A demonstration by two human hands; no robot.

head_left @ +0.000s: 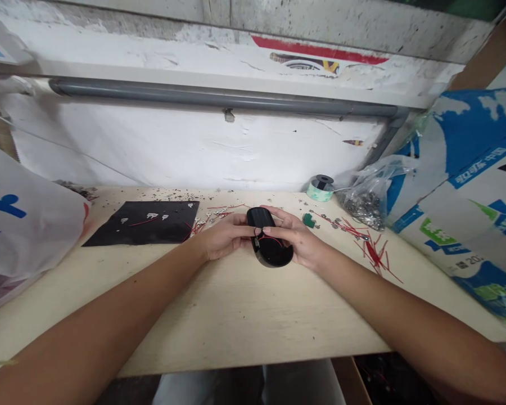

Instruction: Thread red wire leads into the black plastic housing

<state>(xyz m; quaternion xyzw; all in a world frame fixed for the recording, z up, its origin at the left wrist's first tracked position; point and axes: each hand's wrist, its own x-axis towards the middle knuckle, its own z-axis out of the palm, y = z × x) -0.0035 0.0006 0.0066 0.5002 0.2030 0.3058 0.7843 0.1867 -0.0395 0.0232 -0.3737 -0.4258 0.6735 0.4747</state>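
Observation:
Both hands hold a black oval plastic casing (274, 254), shaped much like a computer mouse, above the middle of the wooden table. A thin red wire (280, 242) curves inside its hollow lower part, and the upper part is ribbed. My left hand (230, 235) grips the casing's left side, its thumb reaching over the top. From the right, my right hand (299, 239) wraps round the other side, with its thumb pressed on the casing close to the left thumb. Whatever the thumb tips touch there is too small to make out.
A black mat (141, 225) with small metal pieces lies left. Loose red wires (377, 256), a green piece (308, 220), a tape roll (320, 188) and a clear bag of metal parts (365, 202) are right. A white bag (29, 214) and a large blue-white package (468, 208) flank the wooden table (219, 315).

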